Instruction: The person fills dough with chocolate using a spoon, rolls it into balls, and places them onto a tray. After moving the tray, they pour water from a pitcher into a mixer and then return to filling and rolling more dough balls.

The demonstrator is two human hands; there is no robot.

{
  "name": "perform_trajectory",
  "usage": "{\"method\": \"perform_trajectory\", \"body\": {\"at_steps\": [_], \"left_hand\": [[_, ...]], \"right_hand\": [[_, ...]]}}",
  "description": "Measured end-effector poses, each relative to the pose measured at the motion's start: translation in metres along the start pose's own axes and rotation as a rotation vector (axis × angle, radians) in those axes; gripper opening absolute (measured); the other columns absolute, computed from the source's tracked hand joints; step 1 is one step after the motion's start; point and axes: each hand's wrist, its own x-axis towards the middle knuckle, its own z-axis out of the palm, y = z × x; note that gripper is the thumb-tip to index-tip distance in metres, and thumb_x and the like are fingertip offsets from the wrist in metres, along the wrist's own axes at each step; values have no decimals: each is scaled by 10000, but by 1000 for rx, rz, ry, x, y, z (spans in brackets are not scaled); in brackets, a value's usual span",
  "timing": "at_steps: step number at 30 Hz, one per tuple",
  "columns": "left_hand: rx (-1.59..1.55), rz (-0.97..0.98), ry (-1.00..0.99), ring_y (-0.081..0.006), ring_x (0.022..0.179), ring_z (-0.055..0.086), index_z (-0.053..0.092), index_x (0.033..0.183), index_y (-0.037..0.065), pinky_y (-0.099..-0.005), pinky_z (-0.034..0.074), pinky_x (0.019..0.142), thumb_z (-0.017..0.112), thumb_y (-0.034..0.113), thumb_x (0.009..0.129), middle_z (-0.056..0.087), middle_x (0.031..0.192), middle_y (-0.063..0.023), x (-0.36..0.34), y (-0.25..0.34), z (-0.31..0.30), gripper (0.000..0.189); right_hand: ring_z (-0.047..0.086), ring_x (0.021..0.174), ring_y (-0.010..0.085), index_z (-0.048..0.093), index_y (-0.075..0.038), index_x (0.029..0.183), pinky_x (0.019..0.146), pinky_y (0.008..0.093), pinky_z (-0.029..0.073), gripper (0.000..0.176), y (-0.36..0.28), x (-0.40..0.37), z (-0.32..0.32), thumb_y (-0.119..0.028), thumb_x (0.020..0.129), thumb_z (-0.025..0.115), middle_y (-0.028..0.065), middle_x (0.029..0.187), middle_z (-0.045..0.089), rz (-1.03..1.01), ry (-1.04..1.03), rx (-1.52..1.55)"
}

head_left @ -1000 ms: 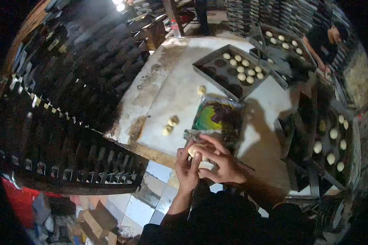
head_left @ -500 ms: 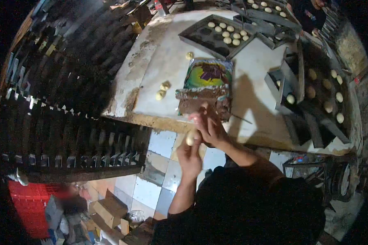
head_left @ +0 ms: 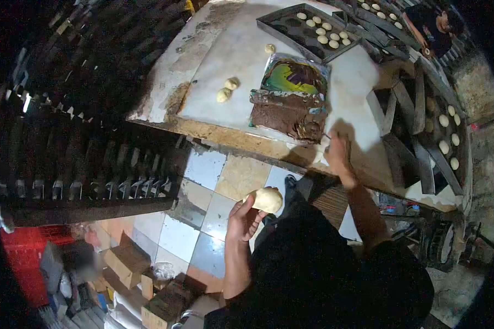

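My left hand [head_left: 241, 220] holds a flattened piece of pale dough [head_left: 268, 200] above the tiled floor, in front of the table edge. Brown paste [head_left: 288, 122] is spread on an opened, colourfully printed plastic wrapper [head_left: 291, 77] near the front of the table. At the paste's right corner, my right hand [head_left: 339, 153] is closed around the end of a thin stick-like tool [head_left: 326, 136], mostly hidden by the fingers. Two dough balls [head_left: 224, 95] touch each other left of the wrapper. A single dough ball [head_left: 270, 49] lies behind it.
A dark metal tray [head_left: 282, 34] with several dough balls stands at the back. More trays [head_left: 417, 159] overlap on the right. Another person [head_left: 425, 30] is at the far right. Dark racks [head_left: 93, 203] stand left; cardboard boxes [head_left: 127, 260] and a red crate [head_left: 27, 263] lie lower left.
My hands have moved apart. The left has come down with the dough, which now looks wider and flatter; the right has moved to the stick beside the paste. The view has shifted.
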Motion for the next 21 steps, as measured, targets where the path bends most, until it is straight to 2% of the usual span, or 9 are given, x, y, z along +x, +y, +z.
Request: {"method": "perform_trajectory", "body": {"at_steps": [3,4,8,9,12,14,17,18,21], "left_hand": [[68,10,-44,-303,1166,570,490,1268,-104,-393,488,984,514,297,966,551,1288,-229,23,9,-3,503],[75,20,-41,-296,1180,559,483,1286,-95,-398,471,997,521,313,960,549,1295,-217,32,12,-6,523],[60,166,-83,-274,1192,540,465,1338,-49,-413,435,1011,552,319,944,554,1298,-179,58,28,-6,547],[98,211,-23,-271,1188,540,460,1348,-40,-418,428,1013,553,310,944,556,1296,-172,65,32,-1,542],[181,308,166,-270,1182,535,438,1378,-12,-433,404,1025,554,270,946,557,1283,-154,83,40,14,529],[171,340,135,-267,1191,527,431,1382,-13,-430,394,1034,552,265,949,553,1289,-151,98,39,18,529],[168,357,124,-271,1192,526,431,1378,-18,-433,383,1047,561,247,944,556,1281,-153,118,38,30,525],[161,365,136,-273,1188,529,441,1368,-23,-435,385,1046,564,237,942,558,1278,-156,123,38,36,514],[125,382,155,-278,1164,545,485,1320,-39,-436,397,1038,571,213,936,571,1254,-162,136,27,47,467]], "right_hand": [[557,934,443,510,9,1133,796,520,445,454,20,22,-19,6,696,631,253,990,572,-377,48,-431],[593,889,451,502,28,1179,749,477,507,478,34,31,-11,-8,715,613,226,1080,577,-449,-34,-465],[599,866,440,484,-36,1281,764,466,509,568,64,31,10,20,724,583,233,1074,575,-532,-104,-197],[602,866,427,483,-57,1301,764,459,511,581,65,23,9,28,732,570,232,1073,571,-549,-126,-184],[611,859,389,492,-111,1331,775,440,516,597,51,31,10,42,756,534,223,1058,562,-664,-124,-82],[619,848,347,533,-107,1302,785,424,519,558,13,30,-11,61,771,500,187,1013,561,-689,-116,-82],[648,889,324,559,-169,1301,774,390,539,528,56,53,57,13,806,530,153,1158,551,-737,-185,-117],[662,734,294,642,-139,1179,711,401,535,381,-12,50,-31,-43,824,542,113,952,628,-676,-288,-334],[653,799,329,662,-25,1034,686,430,538,261,-1,106,-41,-142,833,543,142,869,657,-750,-826,-237]]}}
